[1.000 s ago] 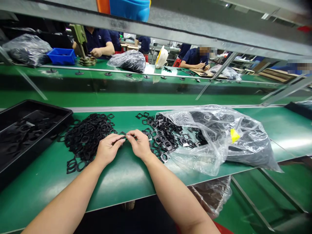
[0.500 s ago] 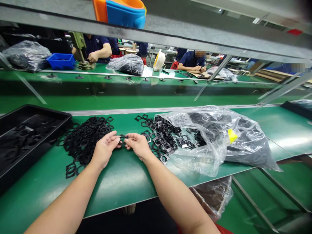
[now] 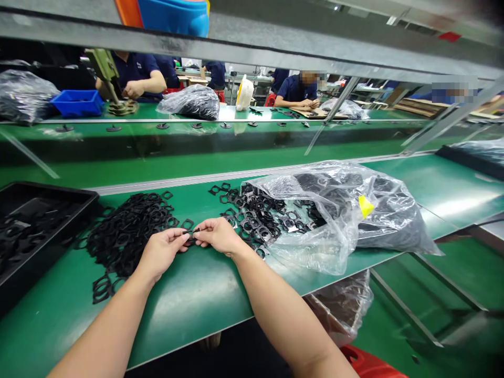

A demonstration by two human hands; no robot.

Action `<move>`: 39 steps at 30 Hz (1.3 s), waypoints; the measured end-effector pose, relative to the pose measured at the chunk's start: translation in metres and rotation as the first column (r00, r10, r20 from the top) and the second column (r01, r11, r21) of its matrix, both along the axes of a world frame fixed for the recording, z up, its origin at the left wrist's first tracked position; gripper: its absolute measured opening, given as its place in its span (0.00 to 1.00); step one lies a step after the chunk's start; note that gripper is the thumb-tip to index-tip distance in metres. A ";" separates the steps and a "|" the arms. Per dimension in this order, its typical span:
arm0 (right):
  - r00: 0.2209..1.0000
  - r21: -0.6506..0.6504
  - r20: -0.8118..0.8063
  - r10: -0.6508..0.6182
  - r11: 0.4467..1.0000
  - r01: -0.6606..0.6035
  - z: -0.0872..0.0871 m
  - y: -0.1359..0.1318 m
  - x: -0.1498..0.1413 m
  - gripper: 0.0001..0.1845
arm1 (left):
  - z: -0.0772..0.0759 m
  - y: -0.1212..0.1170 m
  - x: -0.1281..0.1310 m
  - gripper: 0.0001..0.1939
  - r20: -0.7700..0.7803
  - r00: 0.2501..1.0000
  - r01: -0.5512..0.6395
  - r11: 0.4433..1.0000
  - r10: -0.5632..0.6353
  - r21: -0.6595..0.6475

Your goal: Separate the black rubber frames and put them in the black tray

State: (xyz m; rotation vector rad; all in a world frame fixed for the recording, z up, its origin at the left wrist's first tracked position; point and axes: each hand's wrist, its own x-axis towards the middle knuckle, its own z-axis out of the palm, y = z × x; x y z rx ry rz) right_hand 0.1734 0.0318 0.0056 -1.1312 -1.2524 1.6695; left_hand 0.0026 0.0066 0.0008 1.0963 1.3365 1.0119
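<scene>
– Where are the fingers, and what do they grip?
– Just below the middle of the frame: the left hand point(image 3: 160, 254) and the right hand point(image 3: 218, 236) pinch a small black part point(image 3: 191, 235) between closed fingertips, which hide much of its shape
– And around them?
– A heap of black rings point(image 3: 126, 231) left of centre, a looser pile point(image 3: 255, 218) right of centre by a clear plastic bag point(image 3: 388, 226), and a black tray point(image 3: 81, 206) at the left edge

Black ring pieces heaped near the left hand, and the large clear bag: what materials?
Black ring pieces: matte, perhaps plastic or rubber; their even dark surface leaves it open. Large clear bag: probably glossy plastic film, from its creases and glare.
</scene>
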 end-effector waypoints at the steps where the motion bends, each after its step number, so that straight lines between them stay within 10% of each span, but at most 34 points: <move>1: 1.000 0.014 0.006 -0.003 1.000 0.003 0.000 0.000 0.000 0.15 | 0.001 0.000 0.000 0.21 -0.005 1.000 0.019 1.000 -0.019 -0.004; 33: 0.999 -0.001 -0.035 -0.009 1.000 0.009 0.001 0.002 0.002 0.21 | 0.009 0.000 -0.004 0.17 -0.080 0.997 0.024 0.999 -0.021 0.037; 39: 0.989 0.033 -0.114 -0.097 0.994 0.101 -0.004 0.008 -0.002 0.23 | 0.001 0.007 -0.003 0.21 0.076 0.988 -0.139 0.988 0.134 0.068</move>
